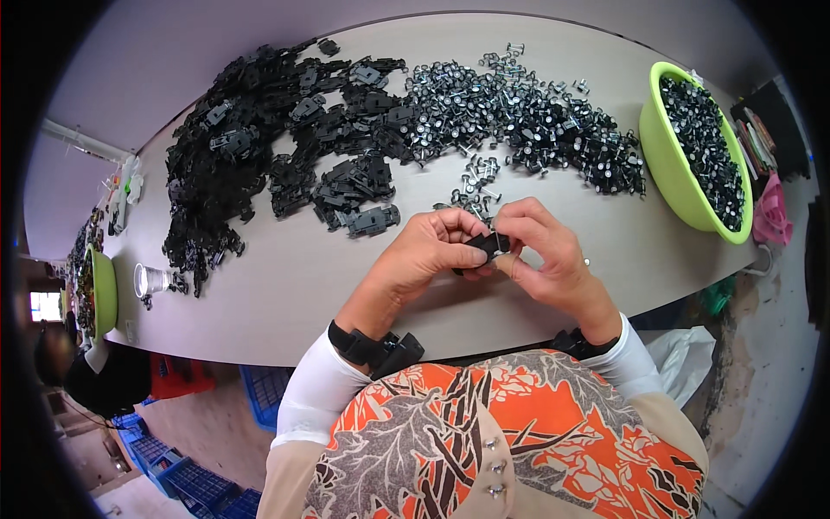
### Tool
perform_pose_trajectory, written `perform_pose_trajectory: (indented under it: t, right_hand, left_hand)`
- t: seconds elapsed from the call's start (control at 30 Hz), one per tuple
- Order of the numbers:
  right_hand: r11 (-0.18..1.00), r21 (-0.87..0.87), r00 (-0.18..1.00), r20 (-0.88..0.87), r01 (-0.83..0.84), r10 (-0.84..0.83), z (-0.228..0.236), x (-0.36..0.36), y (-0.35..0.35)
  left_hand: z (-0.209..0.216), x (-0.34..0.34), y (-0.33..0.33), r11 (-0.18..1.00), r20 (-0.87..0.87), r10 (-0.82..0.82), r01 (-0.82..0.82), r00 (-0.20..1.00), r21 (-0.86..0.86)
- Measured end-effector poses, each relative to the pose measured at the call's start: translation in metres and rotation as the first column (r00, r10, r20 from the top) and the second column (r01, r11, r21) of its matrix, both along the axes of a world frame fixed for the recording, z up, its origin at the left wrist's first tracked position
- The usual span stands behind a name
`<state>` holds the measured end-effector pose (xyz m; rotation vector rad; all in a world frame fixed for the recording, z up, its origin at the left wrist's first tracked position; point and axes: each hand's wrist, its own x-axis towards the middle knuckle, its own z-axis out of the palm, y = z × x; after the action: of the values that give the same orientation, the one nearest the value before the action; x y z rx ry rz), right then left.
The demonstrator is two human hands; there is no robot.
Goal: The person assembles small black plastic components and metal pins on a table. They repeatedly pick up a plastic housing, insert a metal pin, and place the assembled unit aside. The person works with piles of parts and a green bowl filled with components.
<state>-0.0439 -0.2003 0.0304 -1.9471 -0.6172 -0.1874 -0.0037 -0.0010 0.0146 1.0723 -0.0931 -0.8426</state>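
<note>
Near the middle of the table's front, my left hand [438,251] grips a small black plastic toy-car base [488,245] between thumb and fingers. My right hand [551,258] meets it from the other side, its thumb and fingers pinched at the base's edge. A bit of thin metal shows there, which looks like part of a wheel axle; my fingers hide most of it. Just beyond my hands lies a small cluster of wheel-and-axle sets [475,183], black wheels on silvery axles. Farther back spreads a large pile of the same wheel sets [519,117].
Heaps of black car bases [233,147] cover the table's left, with a nearer stack [354,186]. A green basin [654,164] full of wheel sets stands at right. At far left are a clear cup [151,281], another green basin [104,294] and a person [108,376].
</note>
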Motion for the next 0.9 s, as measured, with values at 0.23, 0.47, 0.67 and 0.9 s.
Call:
perform_pose_trajectory:
  t: [0.23,0.47,0.67,0.9]
  right_hand:
    - [0.994,0.059,0.971,0.217,0.090,-0.101,0.003,0.000,-0.001]
    - [0.996,0.041,0.993,0.088,0.080,-0.083,-0.005,-0.007,0.010]
    - [0.996,0.003,0.991,0.095,0.090,-0.090,-0.008,-0.005,0.009]
    - [0.993,-0.095,0.992,0.114,0.069,-0.058,-0.003,-0.008,0.004]
  left_hand:
    - [0.013,-0.001,0.000,0.983,0.094,0.165,-0.171,0.982,0.060]
    - [0.005,-0.002,-0.004,0.963,-0.092,0.265,-0.268,0.960,-0.013]
    - [0.000,-0.005,-0.004,0.994,-0.073,0.107,-0.106,0.992,0.008]
    - [-0.008,-0.010,-0.003,1.000,-0.103,0.018,-0.020,0.995,-0.022]
